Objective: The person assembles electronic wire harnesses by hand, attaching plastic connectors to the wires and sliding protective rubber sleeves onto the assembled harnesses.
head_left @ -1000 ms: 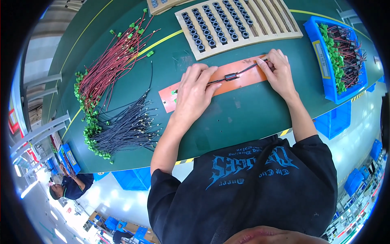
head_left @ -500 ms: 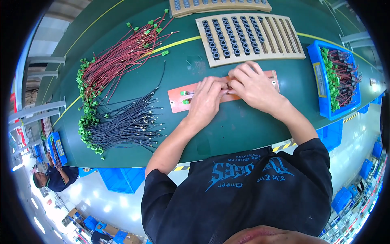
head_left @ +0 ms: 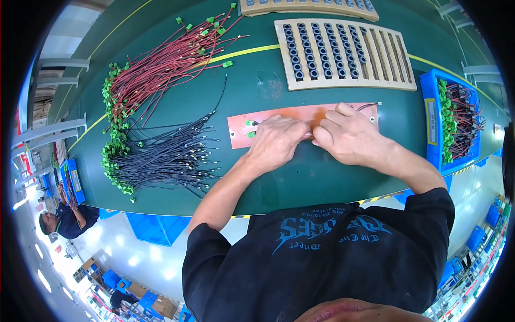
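Observation:
An orange-red flat board (head_left: 238,118) lies across the table in front of me. On its left part sit two green connectors (head_left: 250,129), their short wires running under my left hand (head_left: 279,138). My left hand is closed, its thumb and fingers pinched at the middle of the board. Close beside it, my right hand (head_left: 348,134) is curled, thumb and index finger meeting near the left fingertips. A thin wire end (head_left: 370,105) sticks out past the right hand over the board's far right edge. The stretch of wire between the fingers is mostly hidden.
Red wires (head_left: 155,64) and black wires (head_left: 161,161) with green connectors are heaped at left. Beyond the board lies a slotted tray (head_left: 383,83) of black rings; another tray (head_left: 311,6) lies behind. A blue bin (head_left: 433,145) of wired parts stands at right. A person (head_left: 75,220) works far left.
My fingers have curled tighter, and the right hand's knuckles have turned over. A wire end now shows at the board's right end. The whole view has shifted slightly.

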{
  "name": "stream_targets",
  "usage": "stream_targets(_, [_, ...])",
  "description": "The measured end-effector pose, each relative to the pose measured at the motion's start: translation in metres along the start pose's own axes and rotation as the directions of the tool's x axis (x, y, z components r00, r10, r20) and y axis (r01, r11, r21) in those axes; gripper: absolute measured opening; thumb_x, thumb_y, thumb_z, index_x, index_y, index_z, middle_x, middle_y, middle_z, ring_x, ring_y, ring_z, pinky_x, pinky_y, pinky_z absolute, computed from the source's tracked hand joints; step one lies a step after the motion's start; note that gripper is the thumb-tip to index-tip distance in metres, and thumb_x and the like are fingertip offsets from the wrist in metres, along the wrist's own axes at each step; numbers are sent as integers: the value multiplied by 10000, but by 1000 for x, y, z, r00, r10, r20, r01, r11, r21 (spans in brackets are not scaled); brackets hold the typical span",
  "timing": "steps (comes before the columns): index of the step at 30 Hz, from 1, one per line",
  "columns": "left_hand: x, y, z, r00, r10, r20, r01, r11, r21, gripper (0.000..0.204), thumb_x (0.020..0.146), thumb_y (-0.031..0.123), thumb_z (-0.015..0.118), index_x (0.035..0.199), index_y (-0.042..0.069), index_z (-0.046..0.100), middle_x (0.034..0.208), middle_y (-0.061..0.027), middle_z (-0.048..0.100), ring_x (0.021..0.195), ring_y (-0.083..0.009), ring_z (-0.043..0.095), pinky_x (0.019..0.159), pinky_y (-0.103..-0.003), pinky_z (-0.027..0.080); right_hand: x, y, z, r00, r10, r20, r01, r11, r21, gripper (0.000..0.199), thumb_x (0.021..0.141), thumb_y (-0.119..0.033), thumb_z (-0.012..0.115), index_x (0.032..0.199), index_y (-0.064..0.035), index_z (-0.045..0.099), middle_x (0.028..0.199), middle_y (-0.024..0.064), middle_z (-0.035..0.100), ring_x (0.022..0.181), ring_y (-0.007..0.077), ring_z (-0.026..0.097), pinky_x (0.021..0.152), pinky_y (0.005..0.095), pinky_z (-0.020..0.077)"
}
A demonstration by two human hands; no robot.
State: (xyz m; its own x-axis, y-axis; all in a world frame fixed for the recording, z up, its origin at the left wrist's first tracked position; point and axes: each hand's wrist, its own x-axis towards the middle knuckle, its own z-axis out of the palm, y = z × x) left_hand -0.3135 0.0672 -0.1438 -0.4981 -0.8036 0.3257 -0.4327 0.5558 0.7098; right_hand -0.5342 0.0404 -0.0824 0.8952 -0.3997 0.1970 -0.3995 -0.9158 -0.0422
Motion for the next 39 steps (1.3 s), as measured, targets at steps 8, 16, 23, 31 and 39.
stream_targets(8, [-1, -2, 3, 999, 26, -28, -26, 1000, 15, 99, 849, 83, 679, 858, 59, 583, 720, -101, 602, 676, -315, 609, 649, -417, 463, 4, 21, -12, 995, 22, 92, -36, 987, 158, 237, 886, -277, 648, 788, -86, 548, 706, 40, 593, 734, 202, 597, 744, 323, 422])
stream_targets(16, [17, 17, 11, 994, -90, -63, 92, 996, 22, 272, 839, 100, 754, 1086, 37, 659, 949, -94, 653, 873, -286, 607, 746, -390, 469, -49, 42, -11, 976, 217, -33, -216, 976, 26, 112, 821, -177, 641, 880, -95, 592, 807, 23, 574, 833, 199, 584, 790, 335, 443])
stream_targets(23, [19, 18, 22, 998, -65, 14, 63, 993, 101, 281, 806, 89, 779, 1069, 44, 692, 985, -87, 651, 945, -281, 592, 778, -380, 437, -71, 27, 17, 925, 360, -125, -327, 918, 224, 100, 824, -129, 672, 886, -85, 606, 870, 40, 566, 858, 216, 589, 803, 355, 446])
stream_targets(31, [19, 27, -20, 966, -130, -222, 155, 983, 99, 234, 879, 50, 702, 1113, 47, 680, 1028, -113, 685, 982, -301, 618, 864, -406, 467, -79, 37, 30, 884, 446, -143, -404, 880, 248, 114, 855, -147, 697, 919, -86, 626, 930, 37, 593, 955, 231, 588, 926, 381, 438])
stream_targets(39, [12, 13, -100, 853, -369, -369, 402, 916, 13, 146, 920, 23, 665, 1059, 9, 703, 951, -126, 686, 872, -245, 652, 782, -339, 518, -82, 44, 21, 909, 399, -117, -357, 894, 270, 133, 836, -157, 708, 888, -73, 618, 890, 45, 582, 931, 246, 579, 907, 378, 451])
